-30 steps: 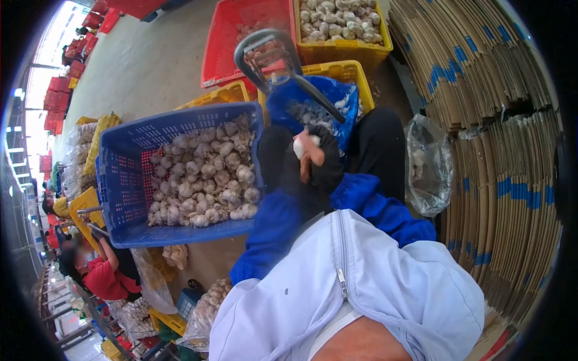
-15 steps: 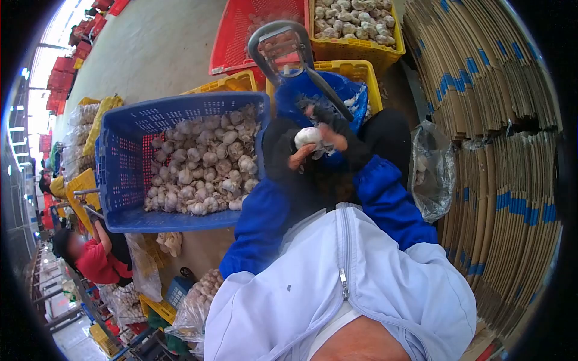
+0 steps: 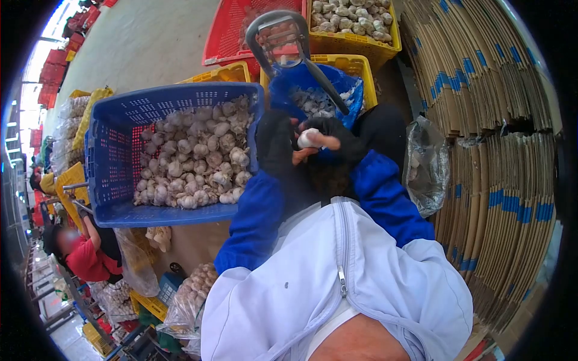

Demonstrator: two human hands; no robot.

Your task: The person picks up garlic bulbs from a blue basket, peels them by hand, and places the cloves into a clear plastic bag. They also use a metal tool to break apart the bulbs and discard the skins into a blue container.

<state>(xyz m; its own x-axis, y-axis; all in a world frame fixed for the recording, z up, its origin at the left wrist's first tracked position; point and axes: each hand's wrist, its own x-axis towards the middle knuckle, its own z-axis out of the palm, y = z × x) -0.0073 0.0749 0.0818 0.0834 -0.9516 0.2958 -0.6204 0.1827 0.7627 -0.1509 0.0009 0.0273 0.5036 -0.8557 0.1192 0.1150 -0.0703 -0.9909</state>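
A whitish garlic bulb (image 3: 308,139) is held between my two hands, just below the blue bag. My left hand (image 3: 295,149) wraps its fingers around the bulb's left and lower side. From the right, my right hand (image 3: 331,138) presses its bare fingers over the bulb; dark coverings hide the rest of both hands. Ahead lies the blue bag (image 3: 288,87) with pale garlic skins (image 3: 319,102) in it, set in a yellow crate (image 3: 368,78). At my left stands a blue crate (image 3: 156,215) of garlic bulbs (image 3: 195,159).
A grey metal frame with a handle (image 3: 307,45) rises over the bag. Red (image 3: 220,36) and yellow (image 3: 385,45) crates stand behind. Flattened cardboard boxes (image 3: 494,180) are stacked at right, beside a clear plastic bag (image 3: 426,174). Another person (image 3: 90,253) sits at far left.
My hands have closed in around the garlic bulb, and my right hand's fingers now cover more of it. Garlic skins in the blue bag show more plainly. The whole view has shifted slightly.
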